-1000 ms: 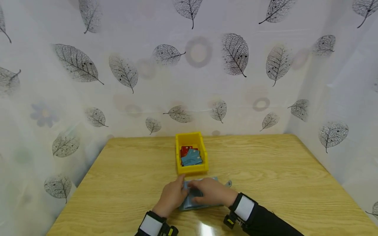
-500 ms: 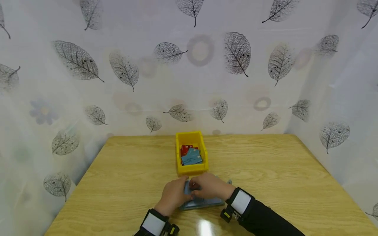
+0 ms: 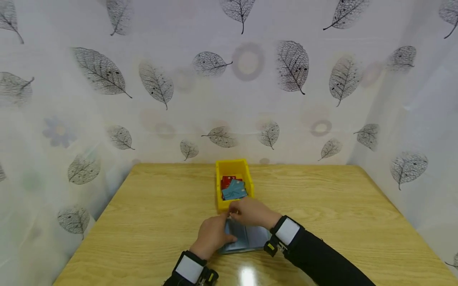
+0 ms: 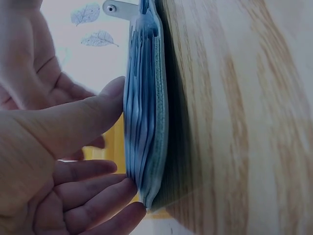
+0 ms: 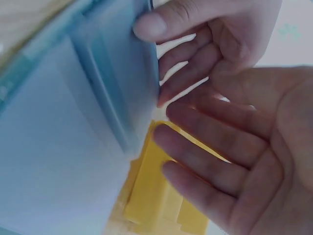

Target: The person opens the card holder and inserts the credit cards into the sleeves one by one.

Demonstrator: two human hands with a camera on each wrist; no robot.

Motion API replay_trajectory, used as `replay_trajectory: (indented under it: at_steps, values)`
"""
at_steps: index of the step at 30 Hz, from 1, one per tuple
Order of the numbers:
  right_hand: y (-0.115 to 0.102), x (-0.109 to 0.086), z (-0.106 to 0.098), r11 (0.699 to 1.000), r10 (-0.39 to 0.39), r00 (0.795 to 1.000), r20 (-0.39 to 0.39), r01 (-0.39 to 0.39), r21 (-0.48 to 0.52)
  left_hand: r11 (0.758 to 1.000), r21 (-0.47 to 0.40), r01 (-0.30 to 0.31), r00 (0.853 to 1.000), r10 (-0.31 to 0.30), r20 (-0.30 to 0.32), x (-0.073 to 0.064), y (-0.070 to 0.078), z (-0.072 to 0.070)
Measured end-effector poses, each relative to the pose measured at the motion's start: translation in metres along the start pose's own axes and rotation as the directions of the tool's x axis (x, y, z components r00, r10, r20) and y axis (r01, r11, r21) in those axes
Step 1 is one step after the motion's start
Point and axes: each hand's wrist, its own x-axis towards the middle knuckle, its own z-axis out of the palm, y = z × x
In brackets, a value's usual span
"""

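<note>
A blue-grey card holder (image 3: 255,237) with a stack of clear sleeves lies opened on the table. My left hand (image 3: 212,235) is at its left side. In the left wrist view the left thumb (image 4: 105,100) presses on the top sleeve, and the fingertips (image 4: 128,185) touch the holder's far edge. My right hand (image 3: 255,212) hovers over the holder's far edge, close to the left hand. Its fingers (image 5: 205,169) are loosely bent and hold nothing in the right wrist view. A snap strap (image 4: 120,9) sticks out from the holder.
Just beyond the hands stands a yellow bin (image 3: 219,190). Red cards (image 3: 226,181) and blue cards (image 3: 235,191) lie inside it. The wooden table (image 3: 161,206) reaches back to a leaf-print curtain (image 3: 171,119), which also hangs along both sides.
My right hand has moved from above the sleeves up to the holder's far edge, near the bin. The left hand stays at the holder's left side, its thumb on the sleeves.
</note>
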Motion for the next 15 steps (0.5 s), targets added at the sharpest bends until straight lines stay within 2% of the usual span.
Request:
replay_trajectory:
  at_steps: [3,6,10,15]
  values:
    - [0.003,0.010,-0.002,0.999,0.030,0.993,-0.112,-0.032,-0.019,1.000,0.000,0.003,1.000,-0.003,-0.001,0.001,0.000,0.000]
    - [0.006,0.020,-0.001,0.995,0.093,0.980,-0.177,-0.099,-0.024,1.000,-0.017,0.007,1.000,-0.007,0.002,0.001,0.000,0.000]
    - [0.010,0.034,0.007,0.982,0.179,0.962,-0.207,-0.187,-0.024,0.999,-0.035,0.007,1.000,-0.007,0.008,-0.001,0.000,-0.001]
    - [0.015,0.050,0.017,0.965,0.227,0.953,-0.201,-0.247,-0.084,0.999,-0.052,0.002,1.000,-0.002,0.005,-0.004,0.000,-0.002]
